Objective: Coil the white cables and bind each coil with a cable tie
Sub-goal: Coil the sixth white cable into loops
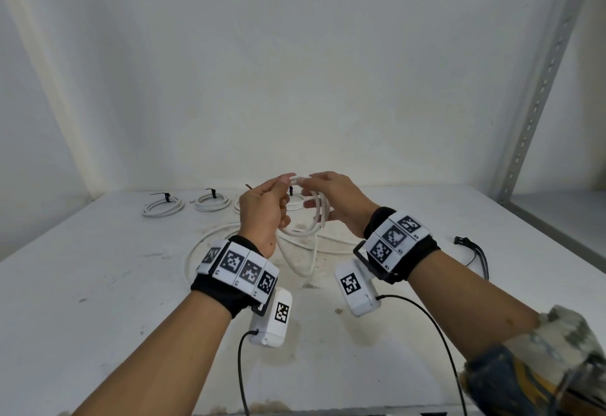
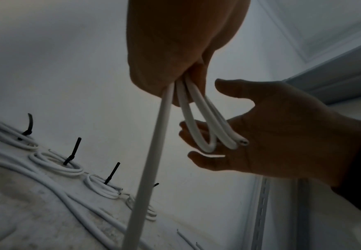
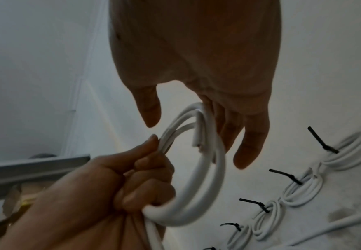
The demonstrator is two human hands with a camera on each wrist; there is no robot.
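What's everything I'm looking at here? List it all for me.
Tied cable coils: four, white with black ties, in a row at the back of the table.
Cable being coiled: one, white, loops held in the hands, the rest trailing on the table.
Spare cable ties: black, a few, table's right side; count unclear.
Table: one, white, stained.
Shelf post: one, grey, perforated, right.
Wrist bands: two, black with markers.
Left hand: grips the loops.
Right hand: fingers straight, supporting the loops.

bound coils [image 1: 163,205] rear left of table [image 1: 98,284], spare ties [image 1: 472,246] far rt
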